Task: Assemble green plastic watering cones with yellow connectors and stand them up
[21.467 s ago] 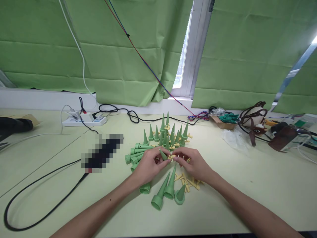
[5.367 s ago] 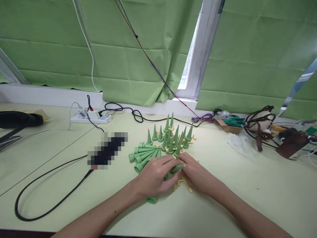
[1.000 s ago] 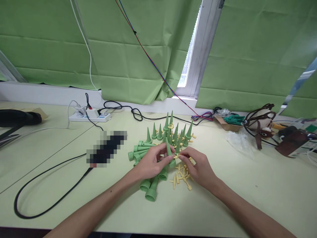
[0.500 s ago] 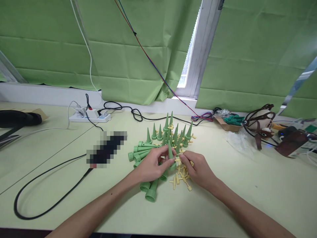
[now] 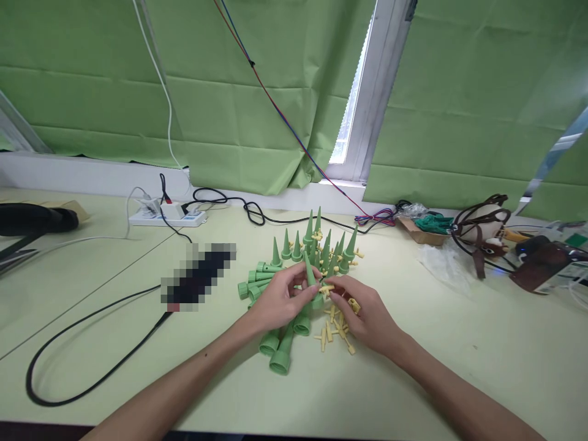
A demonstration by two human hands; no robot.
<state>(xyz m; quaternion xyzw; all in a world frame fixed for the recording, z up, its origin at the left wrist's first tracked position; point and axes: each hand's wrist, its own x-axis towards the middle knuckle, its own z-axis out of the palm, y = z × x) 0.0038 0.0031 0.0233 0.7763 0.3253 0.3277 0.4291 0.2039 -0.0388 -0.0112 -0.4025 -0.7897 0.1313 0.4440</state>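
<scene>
A green plastic plant-watering spike (image 5: 309, 269) is pinched in my left hand (image 5: 282, 300), tip up and leaning slightly left. My right hand (image 5: 365, 309) closes thumb and fingers on a small yellow valve (image 5: 326, 290) against the spike's side; whether it sits in the spike's hole I cannot tell. Below my right hand lies a pile of loose yellow valves (image 5: 339, 327). Several green spikes (image 5: 281, 355) lie on their sides under and beside my left hand. Behind both hands stand more spikes (image 5: 350, 245), points up, some with yellow valves in their sides.
On the pale table (image 5: 413, 380), a blurred dark device (image 5: 199, 275) with a black cable lies to the left. A power strip (image 5: 169, 217) sits near the wall. At the right are a cardboard box (image 5: 422, 231), a clear plastic bag (image 5: 445, 266) and a brown bag (image 5: 487, 229).
The held spike has shifted a little left and tilts more. My right hand has moved slightly left with its fingers extended further, and the yellow valve by the spike shows more plainly.
</scene>
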